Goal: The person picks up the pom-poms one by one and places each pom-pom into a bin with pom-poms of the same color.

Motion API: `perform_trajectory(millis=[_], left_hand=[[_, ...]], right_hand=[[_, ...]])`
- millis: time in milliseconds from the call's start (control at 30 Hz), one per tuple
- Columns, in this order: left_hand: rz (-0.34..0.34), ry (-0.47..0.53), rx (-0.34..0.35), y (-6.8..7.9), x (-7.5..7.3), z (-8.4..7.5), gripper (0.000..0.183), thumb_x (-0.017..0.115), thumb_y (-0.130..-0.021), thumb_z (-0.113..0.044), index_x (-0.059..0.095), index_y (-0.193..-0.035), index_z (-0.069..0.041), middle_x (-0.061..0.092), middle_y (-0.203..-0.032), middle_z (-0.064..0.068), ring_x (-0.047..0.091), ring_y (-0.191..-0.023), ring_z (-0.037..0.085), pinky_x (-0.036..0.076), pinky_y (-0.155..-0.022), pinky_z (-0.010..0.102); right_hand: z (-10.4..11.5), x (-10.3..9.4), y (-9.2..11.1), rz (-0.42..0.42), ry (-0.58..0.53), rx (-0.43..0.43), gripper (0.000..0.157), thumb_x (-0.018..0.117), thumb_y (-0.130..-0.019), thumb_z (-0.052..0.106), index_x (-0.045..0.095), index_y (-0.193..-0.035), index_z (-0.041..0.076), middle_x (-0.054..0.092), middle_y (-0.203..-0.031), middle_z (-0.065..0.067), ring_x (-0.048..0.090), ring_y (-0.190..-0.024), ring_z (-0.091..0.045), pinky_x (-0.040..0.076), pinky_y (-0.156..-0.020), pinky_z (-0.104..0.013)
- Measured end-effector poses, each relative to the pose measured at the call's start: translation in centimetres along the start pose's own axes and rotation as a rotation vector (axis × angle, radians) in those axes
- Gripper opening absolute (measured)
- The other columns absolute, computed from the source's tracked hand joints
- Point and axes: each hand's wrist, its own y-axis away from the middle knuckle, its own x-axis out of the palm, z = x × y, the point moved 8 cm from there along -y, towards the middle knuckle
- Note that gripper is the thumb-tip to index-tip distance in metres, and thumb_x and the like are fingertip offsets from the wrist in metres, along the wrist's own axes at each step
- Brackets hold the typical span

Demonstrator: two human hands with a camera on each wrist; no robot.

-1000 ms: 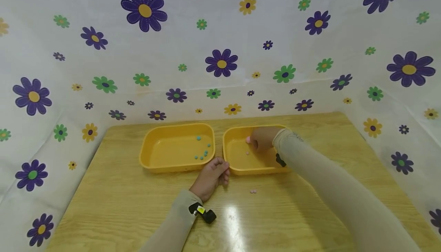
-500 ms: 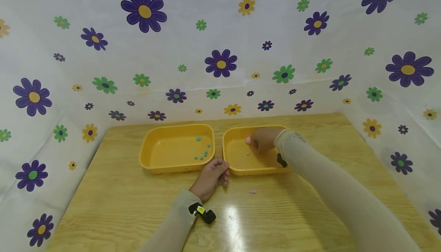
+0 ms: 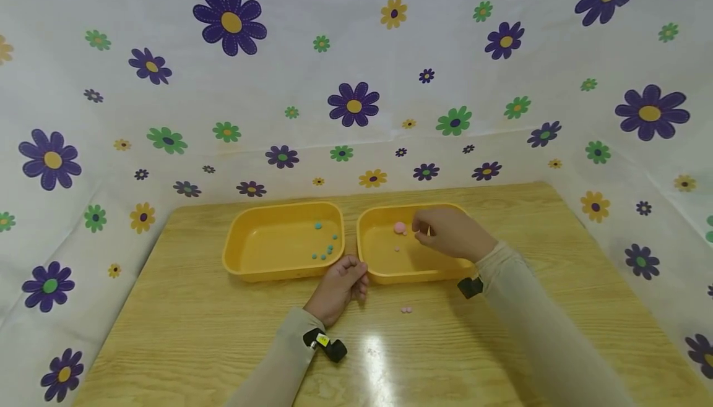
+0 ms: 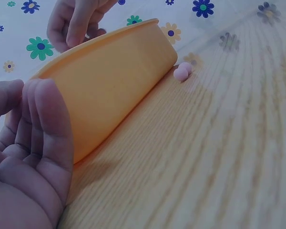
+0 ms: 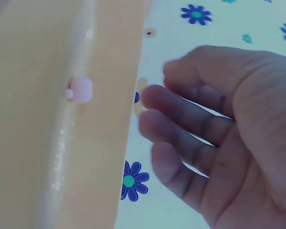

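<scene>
My left hand point(image 3: 337, 286) pinches the front left corner of the right yellow tray point(image 3: 412, 278) between thumb and fingertips. Over the right part of that tray hovers my right hand point(image 3: 448, 232), its fingers loosely bent and apart from the thumb, with nothing between them in the right wrist view. Inside the tray, left of those fingers, lies a larger pink ball point(image 3: 399, 227) with a small pink ball point(image 5: 69, 94) right against it. Another small pink ball point(image 3: 397, 248) is nearer the tray's middle. Two small pink balls point(image 4: 182, 72) sit side by side on the table before the tray.
A second yellow tray point(image 3: 278, 276) stands just to the left, with several small teal balls point(image 3: 330, 248) and a larger teal piece point(image 3: 318, 226) in its right part. Flower-printed white sheeting point(image 3: 312, 104) encloses the wooden table point(image 3: 195, 333) at the back and sides.
My right hand has let go of the pink ball and drawn back up to the right. The small ball beside it has come into sight. My left hand stays at the tray corner.
</scene>
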Motion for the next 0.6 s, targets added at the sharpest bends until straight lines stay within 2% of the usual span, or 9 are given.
perform_trajectory(millis=[133,233,367,467,600], left_hand=[[-0.006,-0.001,0.001,0.0,-0.1,0.1,0.014,0.056,-0.109,-0.021,0.055,-0.100,-0.011,0.062,-0.086,0.001,0.060,-0.069,0.010,0.055,-0.064,0.025],[-0.011,-0.004,-0.001,0.0,-0.2,0.2,0.014,0.056,-0.109,-0.022,0.055,-0.100,-0.011,0.062,-0.086,0.001,0.060,-0.069,0.011,0.055,-0.064,0.025],[-0.006,-0.005,-0.005,0.0,-0.1,0.2,0.013,0.056,-0.109,-0.021,0.054,-0.101,-0.011,0.062,-0.087,0.001,0.060,-0.070,0.011,0.055,-0.065,0.025],[-0.009,-0.006,-0.002,0.0,-0.1,0.2,0.013,0.055,-0.109,-0.020,0.054,-0.101,-0.011,0.063,-0.087,0.001,0.061,-0.070,0.011,0.055,-0.065,0.025],[-0.013,-0.014,0.001,0.0,-0.1,0.0,0.012,0.055,-0.109,-0.020,0.054,-0.100,-0.011,0.063,-0.087,0.001,0.061,-0.070,0.011,0.055,-0.065,0.024]], right_hand=[[0.6,-0.5,2.5,-0.147,-0.024,0.001,0.009,0.069,-0.097,0.011,0.070,-0.106,0.009,0.069,-0.093,0.001,0.062,-0.081,-0.017,0.055,-0.074,-0.035],[1.0,-0.9,4.3,-0.227,-0.038,0.005,0.012,0.069,-0.098,0.012,0.069,-0.109,0.010,0.070,-0.100,0.000,0.063,-0.083,-0.016,0.055,-0.072,-0.032],[1.3,-1.6,6.2,-0.321,-0.027,-0.004,0.013,0.071,-0.096,0.010,0.068,-0.108,0.011,0.070,-0.099,0.001,0.062,-0.080,-0.012,0.055,-0.067,-0.029],[1.8,-1.9,6.8,-0.347,-0.003,-0.032,0.013,0.072,-0.095,0.009,0.069,-0.107,0.010,0.070,-0.097,0.002,0.061,-0.079,-0.011,0.054,-0.065,-0.028],[2.8,-1.5,6.7,-0.315,0.026,-0.094,0.012,0.074,-0.094,0.010,0.070,-0.105,0.011,0.069,-0.094,0.004,0.062,-0.079,-0.012,0.054,-0.066,-0.027]])
